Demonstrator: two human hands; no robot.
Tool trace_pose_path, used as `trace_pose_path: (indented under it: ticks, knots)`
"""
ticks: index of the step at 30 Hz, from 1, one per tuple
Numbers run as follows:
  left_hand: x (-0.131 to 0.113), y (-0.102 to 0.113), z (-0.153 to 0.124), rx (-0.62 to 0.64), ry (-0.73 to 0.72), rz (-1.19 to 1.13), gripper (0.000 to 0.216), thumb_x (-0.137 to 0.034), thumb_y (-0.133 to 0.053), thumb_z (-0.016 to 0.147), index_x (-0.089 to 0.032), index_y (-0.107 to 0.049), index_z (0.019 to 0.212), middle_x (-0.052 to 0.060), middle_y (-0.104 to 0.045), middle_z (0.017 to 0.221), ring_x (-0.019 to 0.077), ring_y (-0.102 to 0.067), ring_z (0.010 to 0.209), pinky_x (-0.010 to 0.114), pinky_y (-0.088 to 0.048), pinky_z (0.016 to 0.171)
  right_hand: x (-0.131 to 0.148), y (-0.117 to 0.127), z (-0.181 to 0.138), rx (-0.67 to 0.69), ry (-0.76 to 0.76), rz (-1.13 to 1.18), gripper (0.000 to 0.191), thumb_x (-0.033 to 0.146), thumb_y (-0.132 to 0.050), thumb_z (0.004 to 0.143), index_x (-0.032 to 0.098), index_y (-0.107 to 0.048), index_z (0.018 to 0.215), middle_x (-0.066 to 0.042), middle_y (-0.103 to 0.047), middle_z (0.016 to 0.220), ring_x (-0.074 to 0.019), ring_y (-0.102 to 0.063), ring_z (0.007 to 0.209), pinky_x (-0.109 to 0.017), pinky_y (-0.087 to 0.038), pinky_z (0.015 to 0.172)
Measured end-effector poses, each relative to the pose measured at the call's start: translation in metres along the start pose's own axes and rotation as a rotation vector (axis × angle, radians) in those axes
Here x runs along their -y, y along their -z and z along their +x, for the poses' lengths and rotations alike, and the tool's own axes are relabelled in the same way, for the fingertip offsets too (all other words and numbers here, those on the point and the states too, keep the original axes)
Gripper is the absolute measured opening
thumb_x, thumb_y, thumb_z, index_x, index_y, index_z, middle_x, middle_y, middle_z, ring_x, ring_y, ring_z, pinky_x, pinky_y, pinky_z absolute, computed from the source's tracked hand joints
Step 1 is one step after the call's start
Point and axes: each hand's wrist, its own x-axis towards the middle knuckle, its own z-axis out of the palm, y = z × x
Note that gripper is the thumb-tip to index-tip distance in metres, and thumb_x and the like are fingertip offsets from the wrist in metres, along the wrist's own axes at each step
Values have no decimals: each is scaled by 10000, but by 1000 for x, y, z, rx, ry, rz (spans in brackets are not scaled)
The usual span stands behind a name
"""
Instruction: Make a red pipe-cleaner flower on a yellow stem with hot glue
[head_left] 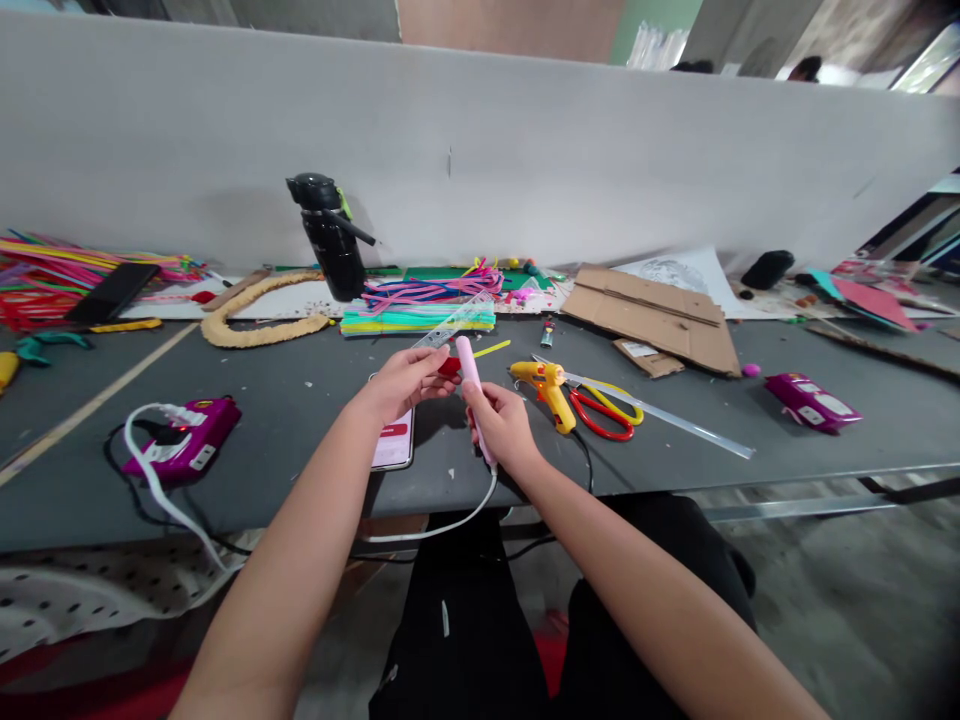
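My right hand [504,425] is closed round a pink pen-shaped tool [471,368] with a white cord [450,524] running from its lower end. The tool's tip points up toward a small red piece [449,366] pinched in my left hand [405,380]. The left hand also seems to hold a clear plastic ruler [457,324] that slants up to the right. Both hands hover over the grey table [300,400], just above a phone [394,444] lying flat.
A yellow glue gun [547,385], red and yellow scissors [604,410] and a long clear stick [675,415] lie right of my hands. A black bottle [330,235], coloured strips [420,305], cardboard [652,315], and magenta power strips [184,440] [814,400] lie around.
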Motion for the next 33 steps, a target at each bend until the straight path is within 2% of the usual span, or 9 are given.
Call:
trace_pose_path:
  ticks: [6, 11, 14, 25, 33]
  knots:
    - [-1, 1, -1, 15, -1, 46, 417, -520, -811, 790, -131, -746, 923, 113, -760, 841, 171, -736, 713, 262, -606, 694, 0, 0, -1, -32, 7, -14, 508, 672, -586, 889, 202, -568, 698, 32, -529, 565, -102, -507, 410, -223, -354, 390]
    - [2, 3, 0, 11, -109, 88, 364, -341, -909, 702, -158, -758, 978, 72, -763, 958, 162, -735, 847, 266, -601, 796, 0, 1, -1, -26, 14, -28, 500, 665, -571, 902, 207, -564, 703, 30, -534, 568, -105, -511, 415, -226, -367, 401]
    - [3, 1, 0, -3, -134, 89, 333, -299, -909, 692, -161, -772, 964, 63, -762, 965, 164, -726, 882, 273, -599, 812, 1, 0, -1, -27, 26, -28, 497, 647, -573, 909, 205, -549, 681, 30, -526, 559, -103, -508, 415, -223, -363, 405]
    - [1, 10, 3, -118, -97, 52, 278, -302, -901, 661, -159, -785, 869, 70, -771, 850, 161, -725, 750, 283, -590, 748, 3, 0, -1, -94, -25, 63, 478, 642, -626, 874, 196, -572, 710, 36, -518, 568, -89, -480, 407, -213, -336, 386]
    - [-8, 12, -3, -164, -100, 81, 265, -300, -901, 656, -158, -785, 848, 51, -764, 811, 123, -701, 703, 240, -575, 730, -1, 1, 2, -177, -26, 149, 481, 642, -639, 876, 182, -593, 739, 41, -519, 570, -74, -475, 405, -197, -338, 384]
